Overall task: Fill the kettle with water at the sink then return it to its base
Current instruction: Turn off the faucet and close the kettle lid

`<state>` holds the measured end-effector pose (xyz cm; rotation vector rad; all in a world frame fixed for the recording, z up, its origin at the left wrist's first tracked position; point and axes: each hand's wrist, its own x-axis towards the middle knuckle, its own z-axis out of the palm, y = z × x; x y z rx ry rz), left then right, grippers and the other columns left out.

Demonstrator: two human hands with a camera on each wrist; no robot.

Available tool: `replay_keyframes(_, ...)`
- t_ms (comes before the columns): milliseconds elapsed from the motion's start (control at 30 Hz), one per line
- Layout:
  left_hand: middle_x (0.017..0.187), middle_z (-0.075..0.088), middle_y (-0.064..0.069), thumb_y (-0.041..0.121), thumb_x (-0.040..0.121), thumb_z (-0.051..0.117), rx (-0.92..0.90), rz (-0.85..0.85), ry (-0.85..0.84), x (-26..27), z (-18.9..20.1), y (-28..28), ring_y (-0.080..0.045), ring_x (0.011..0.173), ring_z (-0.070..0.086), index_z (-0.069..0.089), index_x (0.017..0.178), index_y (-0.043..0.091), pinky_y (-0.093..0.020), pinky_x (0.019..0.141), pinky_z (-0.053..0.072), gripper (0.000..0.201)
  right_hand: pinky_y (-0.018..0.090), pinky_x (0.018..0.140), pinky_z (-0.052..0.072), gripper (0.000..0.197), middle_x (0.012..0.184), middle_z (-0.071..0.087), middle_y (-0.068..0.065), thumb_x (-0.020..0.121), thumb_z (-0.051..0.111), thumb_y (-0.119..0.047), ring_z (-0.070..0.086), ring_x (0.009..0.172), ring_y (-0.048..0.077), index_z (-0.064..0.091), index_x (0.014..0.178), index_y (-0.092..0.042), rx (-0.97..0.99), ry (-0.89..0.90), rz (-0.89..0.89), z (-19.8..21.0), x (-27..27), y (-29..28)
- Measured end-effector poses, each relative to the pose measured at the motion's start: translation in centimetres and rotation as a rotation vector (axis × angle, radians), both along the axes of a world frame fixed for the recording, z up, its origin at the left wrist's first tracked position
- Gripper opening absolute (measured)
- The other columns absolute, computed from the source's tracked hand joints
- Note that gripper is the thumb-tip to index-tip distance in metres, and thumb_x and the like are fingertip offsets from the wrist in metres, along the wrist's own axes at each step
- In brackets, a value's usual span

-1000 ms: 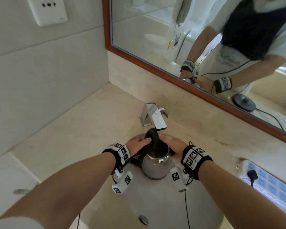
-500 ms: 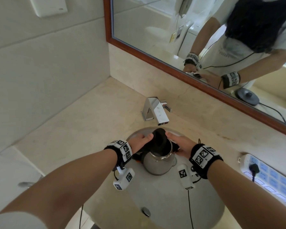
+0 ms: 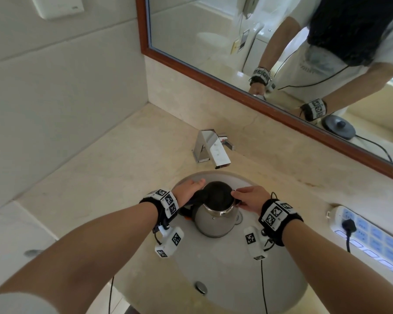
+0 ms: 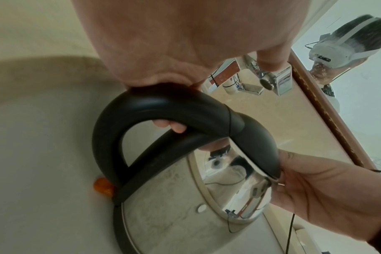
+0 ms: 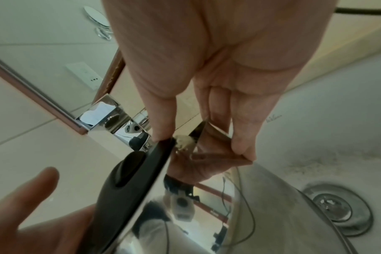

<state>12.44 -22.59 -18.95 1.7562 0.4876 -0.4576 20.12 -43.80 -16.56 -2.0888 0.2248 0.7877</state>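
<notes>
A steel kettle (image 3: 214, 219) with a black lid (image 3: 217, 193) stands in the sink basin (image 3: 225, 277), just in front of the chrome faucet (image 3: 213, 150). No water runs from the faucet. The lid lies down over the kettle's mouth. My left hand (image 3: 192, 189) grips the black handle (image 4: 141, 103), one fingertip curled under it. My right hand (image 3: 240, 196) pinches the kettle's front, thumb on the lid's edge (image 5: 157, 151) and fingers under the spout (image 5: 207, 137). The kettle's round black base (image 3: 338, 126) shows only as a reflection in the mirror.
A white power strip (image 3: 372, 236) with a black plug lies on the counter right of the sink. The drain (image 5: 337, 211) sits beside the kettle in the basin. A framed mirror (image 3: 213, 80) runs along the back wall, and tiled wall closes the left.
The lid stood upright under the faucet a second ago; it has swung down over the kettle's mouth. The kettle has come slightly away from the spout, both hands still on it.
</notes>
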Motion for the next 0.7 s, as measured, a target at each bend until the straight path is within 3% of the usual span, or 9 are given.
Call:
replay_keyframes(67,0.111,0.063,-0.008,0.074,0.065,0.043,0.028,-0.005,0.008,0.1,-0.1,0.2,-0.024,0.105,0.058,0.06,0.111,0.015,-0.044,0.102,0.04,0.076,0.041,0.094,0.058,0.038,0.089,0.074,0.008,0.079,0.08,-0.024,0.072,0.09,0.023,0.072,0.112,-0.006,0.006,0.016,-0.007,-0.1,0.2,-0.1)
replay_keyframes(133,0.094,0.06,-0.004,0.047,0.075,0.061,0.103,-0.062,0.033,-0.2,0.5,0.2,-0.018,0.086,0.056,0.055,0.095,0.016,-0.032,0.081,0.046,0.037,0.042,0.095,0.058,0.016,0.088,0.075,0.008,0.079,0.08,-0.023,0.073,0.092,0.025,0.076,0.091,-0.014,0.007,0.036,-0.001,0.2,0.2,0.0)
replay_keyframes(167,0.09,0.057,-0.003,0.031,0.075,0.067,0.16,-0.112,0.053,-0.3,0.5,0.3,-0.017,0.08,0.053,0.051,0.094,0.017,-0.028,0.07,0.045,0.028,0.042,0.095,0.057,0.008,0.087,0.075,0.009,0.079,0.08,-0.022,0.072,0.092,0.026,0.075,0.083,-0.016,0.006,0.043,-0.002,0.3,0.2,0.0)
replay_keyframes(200,0.09,0.055,-0.003,0.019,0.072,0.07,0.222,-0.161,0.066,-0.3,0.5,0.4,-0.017,0.078,0.052,0.049,0.095,0.017,-0.027,0.064,0.043,0.031,0.041,0.095,0.057,0.007,0.086,0.075,0.009,0.079,0.08,-0.021,0.072,0.091,0.026,0.075,0.081,-0.017,0.01,0.046,-0.007,0.4,0.2,0.1)
replay_keyframes(267,0.095,0.053,-0.004,0.007,0.068,0.069,0.353,-0.226,0.058,-0.5,0.5,0.5,-0.02,0.084,0.05,0.047,0.099,0.015,-0.026,0.065,0.041,0.039,0.039,0.093,0.058,0.014,0.084,0.074,0.009,0.079,0.08,-0.019,0.072,0.085,0.024,0.075,0.09,-0.011,0.028,0.036,-0.022,0.6,0.2,0.4)
replay_keyframes(400,0.095,0.05,-0.005,0.005,0.068,0.071,0.425,-0.246,0.033,-0.6,0.4,0.5,-0.021,0.086,0.049,0.048,0.104,0.01,-0.027,0.067,0.039,0.043,0.038,0.09,0.059,0.009,0.078,0.071,0.01,0.08,0.079,-0.015,0.069,0.077,0.022,0.073,0.083,-0.008,0.028,0.031,-0.033,1.1,0.1,0.9)
replay_keyframes(500,0.093,0.052,-0.005,0.007,0.067,0.071,0.435,-0.225,0.008,-0.6,0.4,0.4,-0.021,0.083,0.05,0.042,0.093,0.015,-0.028,0.065,0.04,0.04,0.039,0.091,0.059,0.021,0.078,0.072,0.012,0.08,0.079,-0.014,0.069,0.077,0.024,0.074,0.096,0.0,0.027,0.039,-0.059,1.1,-0.1,0.9)
replay_keyframes(633,0.092,0.053,-0.005,0.008,0.068,0.071,0.439,-0.211,-0.009,-0.5,0.5,0.2,-0.022,0.085,0.05,0.043,0.092,0.016,-0.028,0.068,0.04,0.038,0.04,0.088,0.061,0.006,0.071,0.077,0.007,0.076,0.08,-0.024,0.075,0.085,0.026,0.078,0.076,-0.018,-0.031,0.016,-0.049,0.8,-0.3,0.5)
replay_keyframes(700,0.091,0.053,-0.005,0.007,0.068,0.071,0.431,-0.21,-0.002,-0.3,0.6,0.0,-0.022,0.085,0.051,0.044,0.091,0.016,-0.028,0.068,0.041,0.037,0.039,0.088,0.06,0.009,0.073,0.076,0.007,0.077,0.079,-0.023,0.074,0.084,0.026,0.078,0.081,-0.015,-0.032,0.018,-0.065,0.8,-0.5,0.5)
